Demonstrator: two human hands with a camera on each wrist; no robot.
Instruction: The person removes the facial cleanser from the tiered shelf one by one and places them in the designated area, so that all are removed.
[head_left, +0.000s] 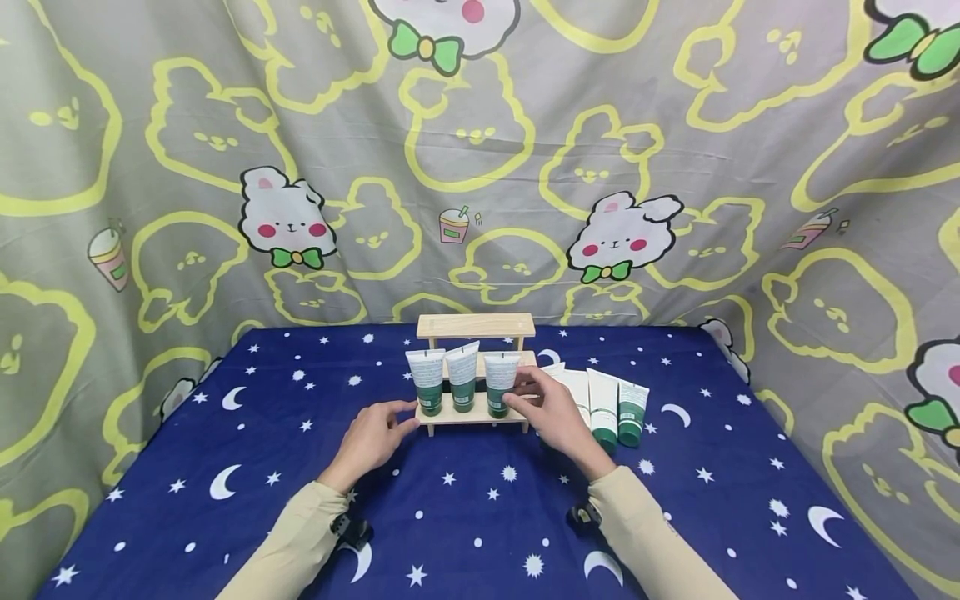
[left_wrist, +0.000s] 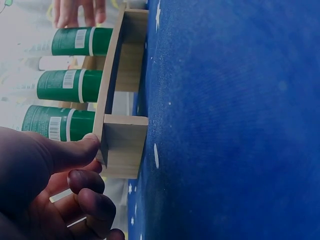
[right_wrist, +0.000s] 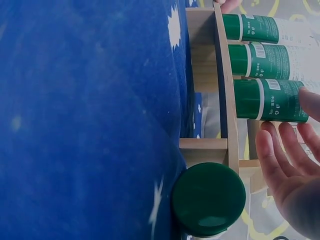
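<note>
A small tiered wooden rack (head_left: pixel 476 325) stands on the table with three green-and-white squeeze tubes upright on its lower step, caps down. The left tube (head_left: pixel 426 383) and middle tube (head_left: pixel 462 379) stand close together; a wider gap separates them from the right tube (head_left: pixel 500 383). My left hand (head_left: pixel 372 437) grips the left end of the lower step, thumb (left_wrist: pixel 82 150) on its front edge. With thumb and fingers, my right hand (head_left: pixel 555 412) holds the right tube by its side; its cap (right_wrist: pixel 245 99) is at the step's surface.
Right of the rack, several more tubes (head_left: pixel 603 404) lie side by side on the dark blue cloth (head_left: pixel 480 517) with moons and stars. One green cap (right_wrist: pixel 209 199) sits close below the rack's end in the right wrist view. A patterned curtain (head_left: pixel 360 150) hangs behind.
</note>
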